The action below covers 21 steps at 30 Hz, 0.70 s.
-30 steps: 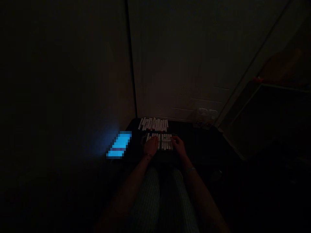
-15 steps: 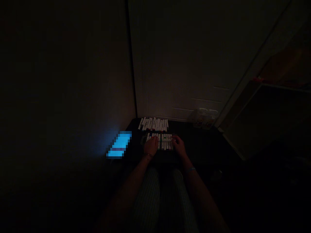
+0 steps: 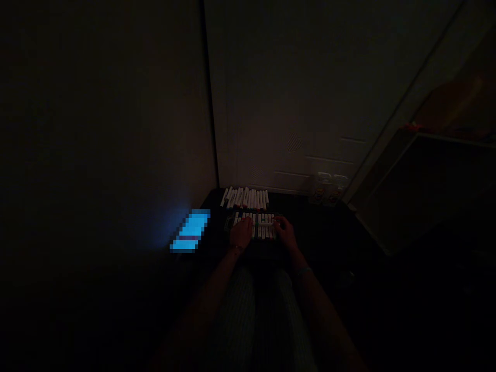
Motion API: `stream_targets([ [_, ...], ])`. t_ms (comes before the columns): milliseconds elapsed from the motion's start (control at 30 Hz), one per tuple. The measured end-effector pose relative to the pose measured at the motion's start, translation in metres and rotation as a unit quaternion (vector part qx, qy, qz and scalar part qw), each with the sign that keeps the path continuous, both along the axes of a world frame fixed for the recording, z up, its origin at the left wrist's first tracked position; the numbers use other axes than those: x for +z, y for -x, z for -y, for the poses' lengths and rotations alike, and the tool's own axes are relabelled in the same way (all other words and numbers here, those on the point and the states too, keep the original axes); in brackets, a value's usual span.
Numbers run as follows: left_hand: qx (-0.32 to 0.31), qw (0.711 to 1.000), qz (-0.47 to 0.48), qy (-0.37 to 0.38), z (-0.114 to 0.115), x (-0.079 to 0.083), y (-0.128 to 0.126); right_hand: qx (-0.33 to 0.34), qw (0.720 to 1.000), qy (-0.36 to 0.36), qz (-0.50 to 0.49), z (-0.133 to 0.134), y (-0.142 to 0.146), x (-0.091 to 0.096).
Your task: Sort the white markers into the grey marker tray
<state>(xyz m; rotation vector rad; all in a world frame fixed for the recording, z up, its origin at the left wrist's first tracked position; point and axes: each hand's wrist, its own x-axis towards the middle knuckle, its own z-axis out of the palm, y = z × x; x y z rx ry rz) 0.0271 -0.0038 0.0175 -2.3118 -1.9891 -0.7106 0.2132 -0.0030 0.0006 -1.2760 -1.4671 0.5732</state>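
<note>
A white marker (image 3: 265, 224) with a green band near its left end lies level between my two hands, above a row of several white markers (image 3: 262, 234). My right hand (image 3: 285, 233) is closed, pinching the marker's right end between thumb and fingers. At its left end are the bent fingers of my left hand (image 3: 241, 235), pressed together round it as far as the dim light shows. My left palm covers part of the row beneath. Red and green marks show on some markers in the row.
Behind the row, more white markers (image 3: 245, 198) lie side by side on the dark table (image 3: 321, 232). A glowing, pixelated blue screen (image 3: 189, 231) is at the left. Two clear packages (image 3: 329, 190) stand by the wall at the back right. The surroundings are very dark.
Both hands and the marker stay in nearly the same place. The picture has become slightly darker.
</note>
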Motion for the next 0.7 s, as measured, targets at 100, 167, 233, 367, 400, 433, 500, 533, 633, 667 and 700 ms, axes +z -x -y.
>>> stream_targets([
  [100,-0.002,1.0,-0.001,-0.005,0.0006,0.0009,-0.0002,0.001,1.0,0.002,0.001,0.002,0.0003,0.0023],
  [167,0.002,1.0,-0.003,0.0,0.0006,0.0015,-0.0003,0.006,1.0,0.001,0.002,0.0029,0.0007,0.0037],
  [233,0.004,1.0,-0.003,0.007,0.0008,0.0024,-0.0002,0.006,1.0,0.002,0.003,0.0031,0.0011,0.0043],
  [367,-0.002,1.0,-0.002,0.016,0.0018,0.0044,0.0003,-0.004,1.0,0.007,0.003,0.0031,0.0017,0.004],
  [400,-0.003,1.0,-0.002,0.015,0.0021,0.0046,0.0004,-0.003,1.0,0.006,0.002,0.0031,0.0017,0.0037],
  [433,-0.003,1.0,-0.002,0.015,0.0023,0.0048,0.0004,0.0,1.0,0.004,0.001,0.0031,0.0016,0.0036],
  [500,0.0,1.0,-0.003,0.013,0.0024,0.0046,0.0003,0.008,1.0,-0.002,0.003,0.0031,0.0015,0.0033],
  [533,0.002,1.0,-0.003,0.013,0.0024,0.0043,0.0002,0.012,1.0,-0.006,0.005,0.003,0.0013,0.0032],
  [633,0.002,1.0,-0.003,0.012,0.0016,0.0027,0.0,0.011,1.0,-0.007,0.008,0.0024,0.0012,0.0029],
  [667,0.0,1.0,-0.003,0.008,0.0013,0.002,0.0001,0.009,1.0,-0.004,0.007,0.0022,0.0013,0.0027],
  [700,0.0,1.0,-0.004,0.004,0.0009,0.0013,0.0002,0.008,1.0,-0.002,0.007,0.0021,0.0014,0.0025],
])
